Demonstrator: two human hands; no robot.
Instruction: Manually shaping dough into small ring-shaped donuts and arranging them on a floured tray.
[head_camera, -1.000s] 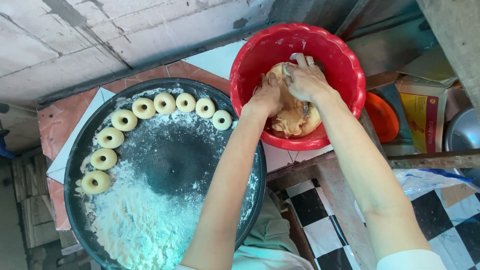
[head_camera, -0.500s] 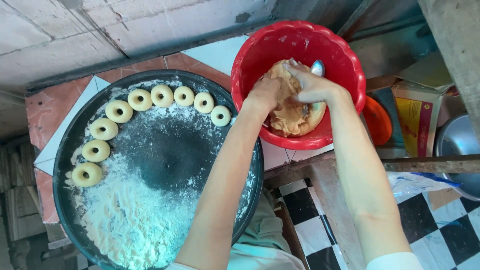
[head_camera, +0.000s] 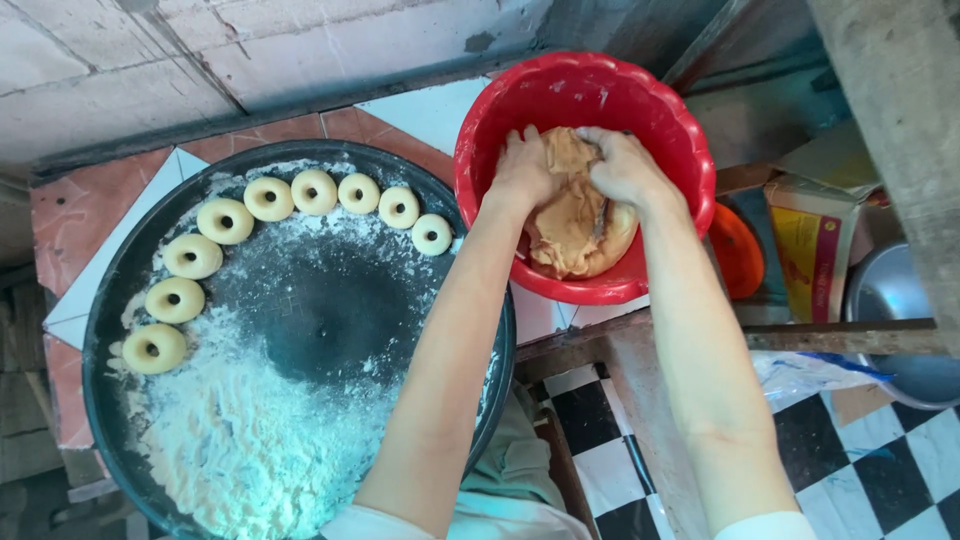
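Tiled counter (head_camera: 430, 110) is carrying a floured black tray (head_camera: 110, 300) of dough rings (head_camera: 314, 191), its rim overhanging. Beside it, left hand (head_camera: 522, 170) and right hand (head_camera: 622, 165) are curling, gripping dough (head_camera: 570, 225) inside a red bowl (head_camera: 590, 85).

Both bare forearms reach forward side by side, the left hand (head_camera: 522, 168) and right hand (head_camera: 622, 165) curled palms-down, fingers bent inward toward each other.

Soft, even daylight, sharp throughout (slight wide-angle bending at the edges), with faint shadows and no glare.
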